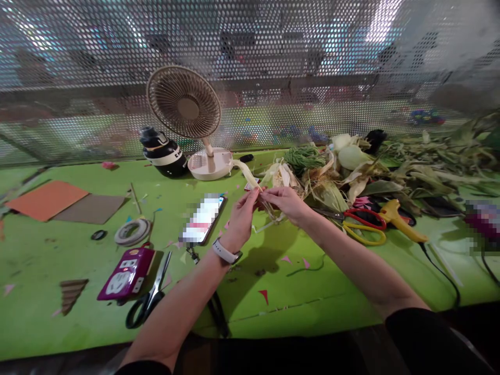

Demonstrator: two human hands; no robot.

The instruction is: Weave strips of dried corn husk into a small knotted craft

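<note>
left hand (242,214) and right hand (288,202): fingertips pinched together on 1 pale husk (247,173) | husk held above bench (292,317) | progress: seems midway, piece unfinished | left: loose husks (425,161) heaped at right look unused

In my head view, two bare hands meet above a green table (297,317). The left hand (242,216), with a watch (225,253) on its wrist, and the right hand (287,203) pinch together a pale strip of husk (247,174), which curves up toward the base of a beige fan (183,107). Behind the right hand I see a pile of husks (330,192). Near the right forearm lie red-and-yellow scissors (341,215) beside a yellow glue gun (402,224). Left of the left hand are a phone (203,221), a purple socket box (127,273) and black-handled scissors (152,295).
</note>
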